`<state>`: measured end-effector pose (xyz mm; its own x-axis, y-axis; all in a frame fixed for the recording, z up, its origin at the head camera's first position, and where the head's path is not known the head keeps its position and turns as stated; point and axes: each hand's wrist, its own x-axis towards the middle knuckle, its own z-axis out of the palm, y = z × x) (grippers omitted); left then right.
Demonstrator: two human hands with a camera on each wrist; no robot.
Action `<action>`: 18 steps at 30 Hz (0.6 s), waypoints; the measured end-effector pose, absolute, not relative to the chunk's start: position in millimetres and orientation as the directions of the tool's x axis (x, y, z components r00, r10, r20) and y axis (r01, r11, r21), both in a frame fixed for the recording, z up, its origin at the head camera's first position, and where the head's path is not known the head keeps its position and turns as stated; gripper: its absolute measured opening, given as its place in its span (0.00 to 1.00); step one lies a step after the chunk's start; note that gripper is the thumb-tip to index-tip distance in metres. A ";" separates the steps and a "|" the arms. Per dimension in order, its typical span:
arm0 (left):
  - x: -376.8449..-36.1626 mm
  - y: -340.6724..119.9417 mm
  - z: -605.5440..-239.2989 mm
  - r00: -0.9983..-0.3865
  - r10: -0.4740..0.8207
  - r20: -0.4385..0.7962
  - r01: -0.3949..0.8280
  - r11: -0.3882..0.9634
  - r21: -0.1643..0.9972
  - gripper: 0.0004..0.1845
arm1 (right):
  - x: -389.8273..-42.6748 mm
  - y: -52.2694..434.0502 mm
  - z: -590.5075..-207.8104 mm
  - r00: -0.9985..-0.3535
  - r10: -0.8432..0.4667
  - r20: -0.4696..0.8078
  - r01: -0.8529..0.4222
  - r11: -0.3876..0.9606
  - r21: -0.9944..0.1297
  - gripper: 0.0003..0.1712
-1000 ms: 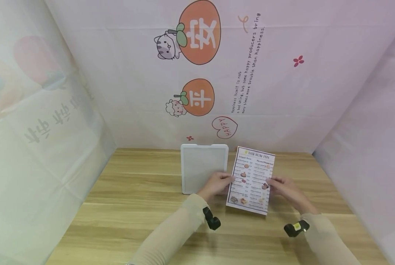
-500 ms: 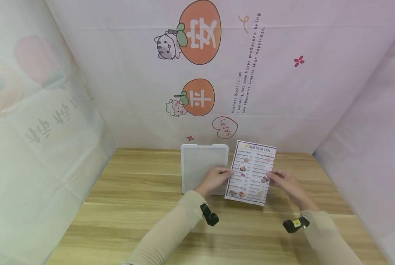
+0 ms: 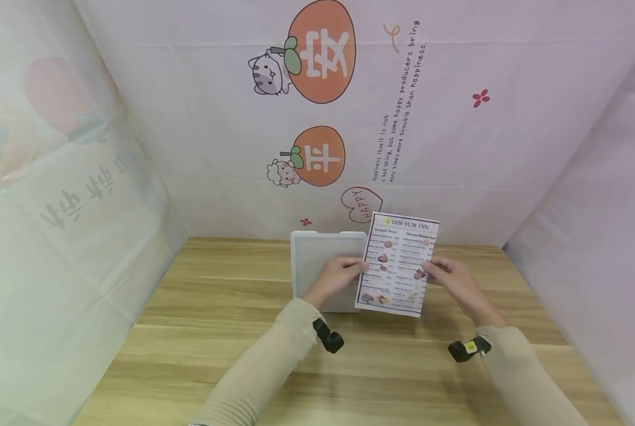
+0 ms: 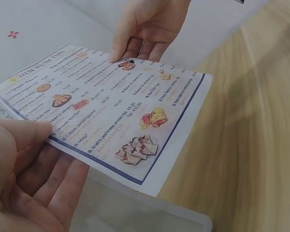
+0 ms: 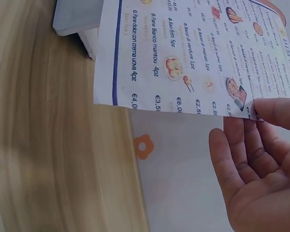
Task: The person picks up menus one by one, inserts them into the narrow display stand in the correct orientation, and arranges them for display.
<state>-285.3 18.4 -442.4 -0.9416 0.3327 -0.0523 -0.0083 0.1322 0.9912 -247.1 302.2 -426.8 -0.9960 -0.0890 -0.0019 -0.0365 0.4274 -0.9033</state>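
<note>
Both hands hold up a printed menu sheet (image 3: 396,266) headed "DIM SUM INN", raised above the table and slightly tilted. My left hand (image 3: 334,278) pinches its left edge, thumb on the printed face and fingers behind. On the opposite edge my right hand (image 3: 456,287) pinches it the same way, which the right wrist view shows with the thumb over the sheet (image 5: 183,58). Behind the left hand a white-framed grey board (image 3: 317,245) stands upright on the table; the hand and the menu cover part of it.
The wood-grain table (image 3: 216,337) runs back to a printed cloth wall (image 3: 232,148) with cartoon fruit and lettering. Cloth also hangs at the left side (image 3: 83,266) and right side (image 3: 589,236). Each sleeve cuff carries a black wrist camera (image 3: 328,335).
Both hands have lifted the menu sheet and shifted it a little to the left, so that it now overlaps the right edge of the white-framed board. The board has stayed put.
</note>
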 end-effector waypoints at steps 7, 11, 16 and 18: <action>-289.0 6.8 -428.2 -0.945 0.326 -0.034 0.000 0.104 0.995 0.16 | -251.9 292.3 -414.5 -0.997 -0.080 0.002 -0.038 0.455 -0.890 0.35; -289.2 1.4 -420.7 -0.946 0.323 -0.023 0.002 0.076 0.997 0.15 | -255.2 287.1 -408.4 -0.995 -0.096 0.022 -0.063 0.446 -0.893 0.34; -289.2 -4.8 -414.1 -0.953 0.304 -0.011 0.009 0.065 0.998 0.15 | -260.8 280.7 -401.2 -0.995 -0.097 0.020 -0.062 0.453 -0.890 0.35; -289.9 -7.5 -412.1 -0.956 0.293 -0.006 0.016 0.073 0.997 0.15 | -263.0 277.7 -397.7 -0.995 -0.095 0.022 -0.063 0.452 -0.890 0.36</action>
